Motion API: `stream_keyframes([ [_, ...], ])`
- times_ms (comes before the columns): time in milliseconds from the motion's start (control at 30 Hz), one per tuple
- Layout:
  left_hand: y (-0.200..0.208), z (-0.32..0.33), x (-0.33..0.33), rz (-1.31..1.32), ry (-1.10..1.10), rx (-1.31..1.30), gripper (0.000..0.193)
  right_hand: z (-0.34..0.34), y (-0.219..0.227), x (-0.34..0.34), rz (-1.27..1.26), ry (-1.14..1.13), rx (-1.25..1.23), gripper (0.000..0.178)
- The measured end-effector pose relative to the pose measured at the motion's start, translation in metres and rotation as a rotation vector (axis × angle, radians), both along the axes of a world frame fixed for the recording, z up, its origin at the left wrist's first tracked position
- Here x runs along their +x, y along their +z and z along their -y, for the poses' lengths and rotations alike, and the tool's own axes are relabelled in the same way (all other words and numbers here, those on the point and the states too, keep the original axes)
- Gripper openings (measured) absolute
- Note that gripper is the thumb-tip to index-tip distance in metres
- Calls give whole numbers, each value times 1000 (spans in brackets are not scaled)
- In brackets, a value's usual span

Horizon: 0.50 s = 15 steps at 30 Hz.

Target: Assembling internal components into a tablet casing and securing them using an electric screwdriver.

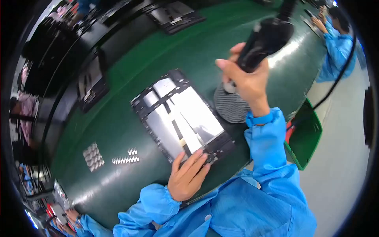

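An opened tablet-like device (182,118) with a black frame and silvery inner plates lies tilted on the green table. My left hand (188,175) rests on its near edge, fingers stretched out flat over the frame. Raised to the right of the device, my right hand (250,79) is closed around a black tool (264,43) with a rounded body; a dark stem or cable leads up from it. Its exact kind does not show. Below that hand, a grey ribbed disc (231,104) lies on the table, partly covered, with a small pale round piece at its top.
Small metal pieces lie in rows, one group (93,157) at the left and another (126,157) nearer the device. Similar opened devices (91,81) stand at the far left and back. A green bin (312,138) is beside the table. Co-workers in blue sit at upper right and lower left.
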<state>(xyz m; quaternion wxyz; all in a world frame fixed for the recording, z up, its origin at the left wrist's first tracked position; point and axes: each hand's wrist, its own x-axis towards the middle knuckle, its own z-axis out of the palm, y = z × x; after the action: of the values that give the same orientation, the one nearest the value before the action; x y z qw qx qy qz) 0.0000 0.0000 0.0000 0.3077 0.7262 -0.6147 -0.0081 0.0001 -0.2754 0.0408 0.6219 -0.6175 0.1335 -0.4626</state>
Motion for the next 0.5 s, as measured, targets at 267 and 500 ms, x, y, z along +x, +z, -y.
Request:
stream_keyframes([
  [267, 24, -34, 55, 117, 99, -135, 30, -14, 16, -18, 50, -48, -119, 35],
  [500, 57, -91, 136, -377, 582, 387, 35, -2, 15, -23, 14, 4, -248, 29],
])
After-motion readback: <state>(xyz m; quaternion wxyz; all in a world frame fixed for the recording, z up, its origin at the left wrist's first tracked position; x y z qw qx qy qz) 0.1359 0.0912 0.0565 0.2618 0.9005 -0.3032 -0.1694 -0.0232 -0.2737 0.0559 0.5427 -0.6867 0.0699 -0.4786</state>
